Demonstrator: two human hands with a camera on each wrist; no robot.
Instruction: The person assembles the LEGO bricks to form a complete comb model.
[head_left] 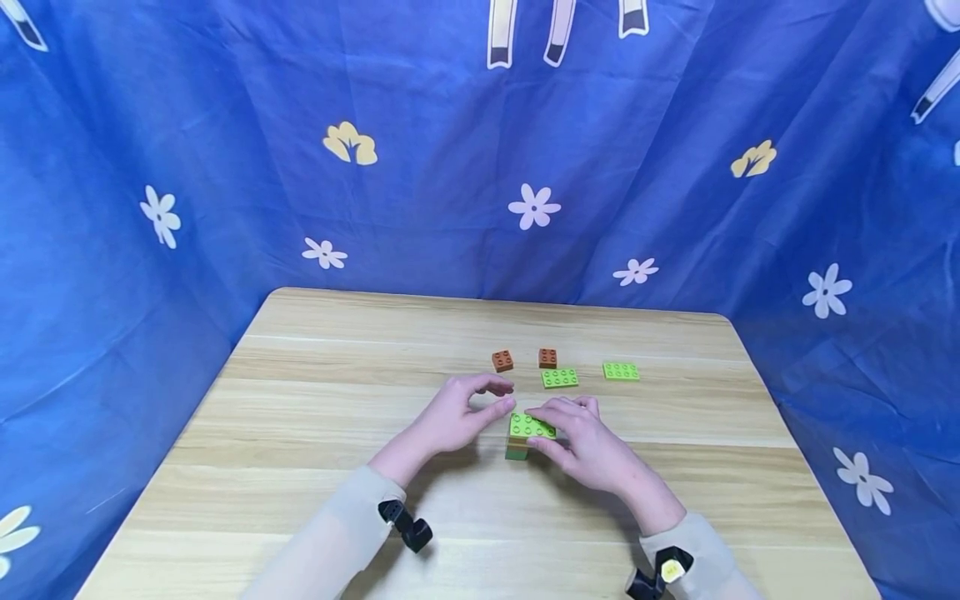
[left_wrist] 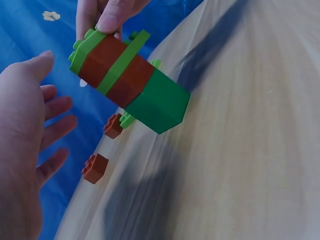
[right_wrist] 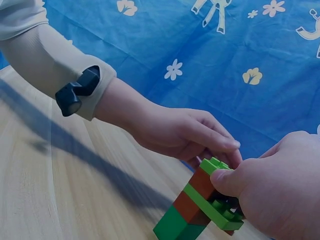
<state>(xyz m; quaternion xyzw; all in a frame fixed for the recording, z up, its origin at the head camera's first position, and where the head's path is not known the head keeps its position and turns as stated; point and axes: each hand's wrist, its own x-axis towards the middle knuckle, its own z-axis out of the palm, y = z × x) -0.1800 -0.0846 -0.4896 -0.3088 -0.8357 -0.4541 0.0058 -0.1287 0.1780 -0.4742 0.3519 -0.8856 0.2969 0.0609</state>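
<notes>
A stack of toy building bricks (head_left: 517, 447) stands upright on the wooden table. From the bottom it shows a dark green brick (left_wrist: 160, 102), a brown brick, a light green plate (left_wrist: 120, 67), another brown brick and a light green plate on top. My right hand (head_left: 588, 446) holds the stack near its upper end, the thumb on the near side; part of the stack is hidden behind it. To the left, apart from the bricks, my left hand (head_left: 459, 414) hovers with relaxed fingers and holds nothing.
Behind the stack lie two small brown bricks (head_left: 502, 361) and two light green plates (head_left: 559, 378), one of them farther right. The wooden table (head_left: 300, 400) ends at a blue patterned cloth (head_left: 435, 167) at the back and sides.
</notes>
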